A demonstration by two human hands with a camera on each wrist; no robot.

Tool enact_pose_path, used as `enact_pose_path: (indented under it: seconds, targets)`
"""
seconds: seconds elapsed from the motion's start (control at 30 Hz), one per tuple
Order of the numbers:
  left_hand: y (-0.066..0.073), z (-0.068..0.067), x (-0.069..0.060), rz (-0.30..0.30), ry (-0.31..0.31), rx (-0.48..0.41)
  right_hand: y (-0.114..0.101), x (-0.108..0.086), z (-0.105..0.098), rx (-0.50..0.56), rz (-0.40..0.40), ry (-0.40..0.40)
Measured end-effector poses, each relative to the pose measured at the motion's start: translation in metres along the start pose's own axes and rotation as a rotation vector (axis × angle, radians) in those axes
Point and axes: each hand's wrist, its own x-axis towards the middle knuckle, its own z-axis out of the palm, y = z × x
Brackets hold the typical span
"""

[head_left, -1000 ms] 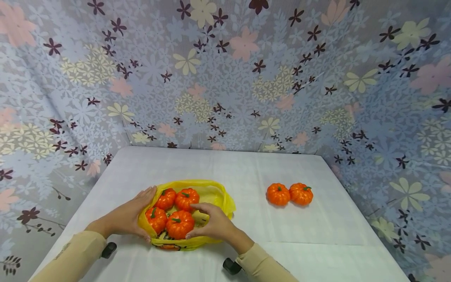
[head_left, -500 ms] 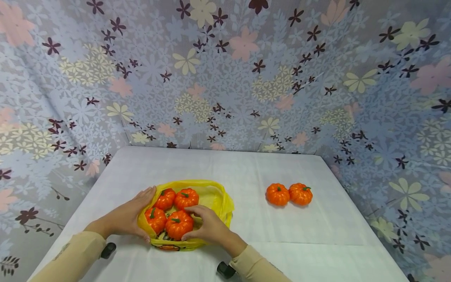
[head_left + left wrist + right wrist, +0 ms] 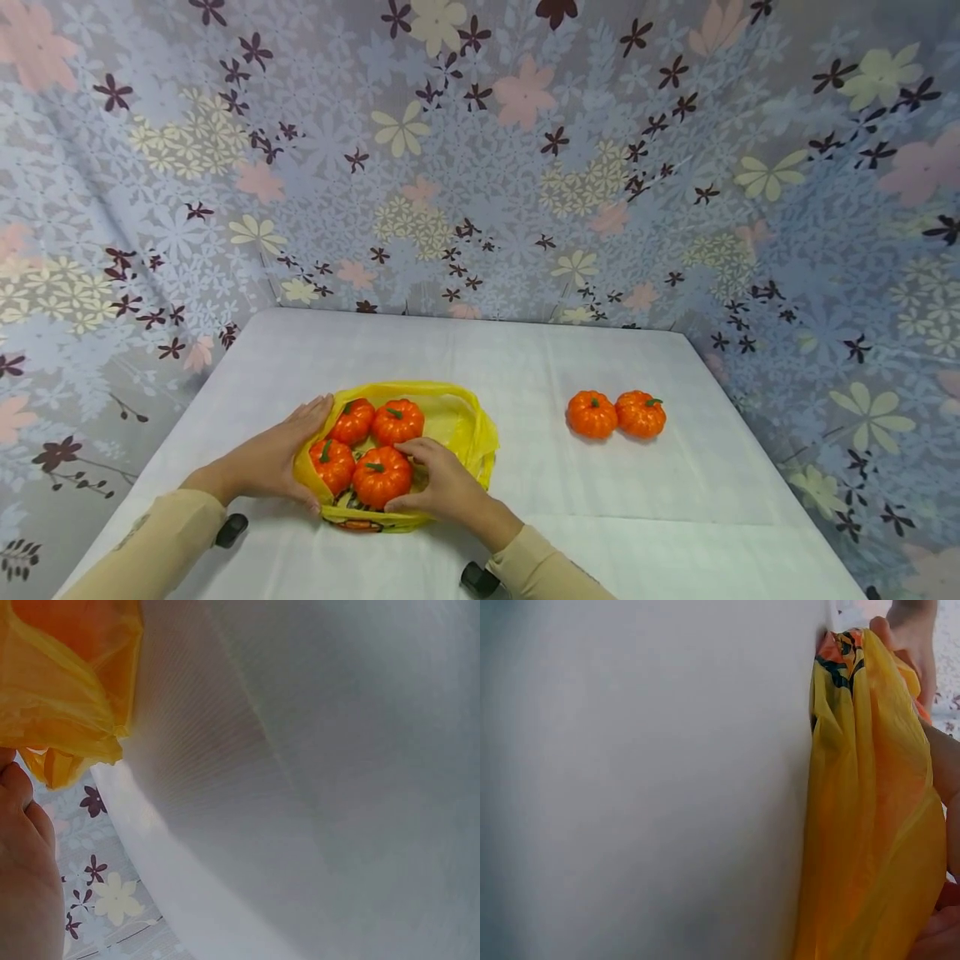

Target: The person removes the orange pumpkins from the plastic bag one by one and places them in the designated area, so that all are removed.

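A yellow plastic bag lies with its mouth spread wide on the left part of the table. Inside it are several small orange toy pumpkins with green stems. My left hand rests along the bag's left side, fingers extended and thumb apart. Reaching over the near right rim, my right hand holds the front pumpkin between thumb and fingers. The bag's near side fills the right of the right wrist view, hiding the pumpkins. In the left wrist view, the bag's plastic is beside the left fingers.
Two more orange pumpkins sit side by side on the right of the white-covered table. Behind and around the table hangs a flowered cloth.
My right hand has shifted slightly left, closer round the front pumpkin in the bag. The left hand and the two pumpkins on the right have stayed put.
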Motion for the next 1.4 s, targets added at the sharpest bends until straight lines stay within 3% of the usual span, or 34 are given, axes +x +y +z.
enact_pose_path:
  seconds: [0.23, 0.53, 0.83, 1.2, 1.4]
  targets:
    - [-0.001, 0.000, 0.001, 0.010, -0.002, 0.002, -0.001, -0.002, 0.001, 0.042, -0.044, 0.023]
    - [0.000, 0.000, 0.002, 0.023, -0.003, 0.009, -0.002, -0.003, 0.000, 0.117, -0.040, 0.040]
    - [-0.001, 0.000, 0.001, 0.040, 0.007, 0.026, -0.009, -0.003, -0.017, 0.200, -0.030, 0.096]
    - [0.000, -0.003, 0.001, 0.033, 0.005, 0.026, -0.014, 0.006, -0.041, 0.193, -0.059, 0.178]
    - [0.001, -0.001, 0.000, 0.033, 0.007, 0.007, -0.010, 0.004, -0.053, 0.146, -0.016, 0.243]
